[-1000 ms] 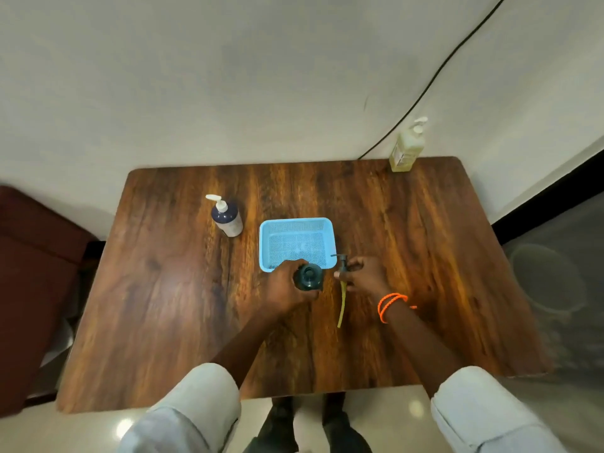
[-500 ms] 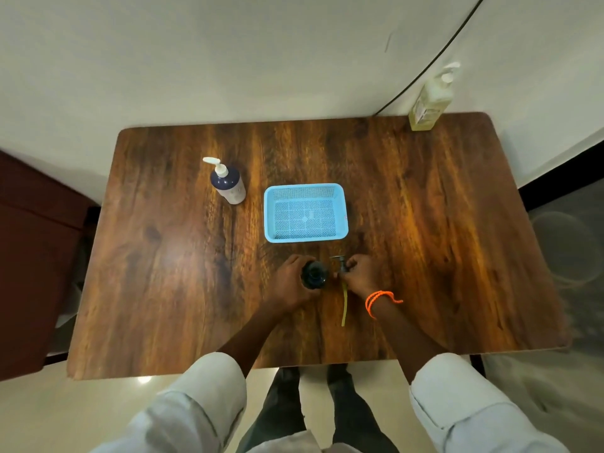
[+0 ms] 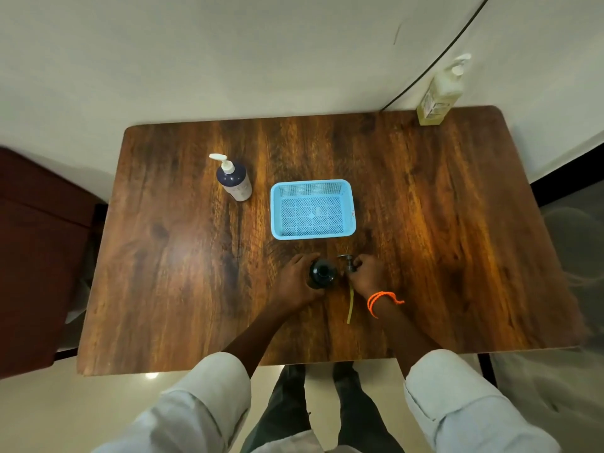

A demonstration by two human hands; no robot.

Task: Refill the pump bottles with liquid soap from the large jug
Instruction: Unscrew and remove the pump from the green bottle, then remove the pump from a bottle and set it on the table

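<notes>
A dark wooden bench (image 3: 425, 243) stands against a pale wall, with a black cable running down the wall to its far right corner. Near the front middle of the bench, a small dark bottle (image 3: 322, 273) stands upright with its neck uncovered. It is gripped from the left by the left hand (image 3: 295, 282), whose fingers are curled round its body. Just beside it, the removed pump head (image 3: 347, 262) is pinched in the fingers of the right hand (image 3: 367, 276), and its yellowish dip tube (image 3: 350, 304) lies along the bench toward the person. An orange cord is worn on the right wrist.

A blue basket (image 3: 347, 204) sits just behind the hands. A white-pump bottle (image 3: 236, 182) stands well to the left of it, and a tall pale bottle (image 3: 439, 96) of yellowish liquid is placed at the far right corner; it is probably the supply, though no large jug can be identified with certainty.

Soap could be smeared on the bench if the wet tube is dragged. The open bottle could be tipped if the left grip is released carelessly, and a spill is likely if liquid is poured at so narrow a neck.
</notes>
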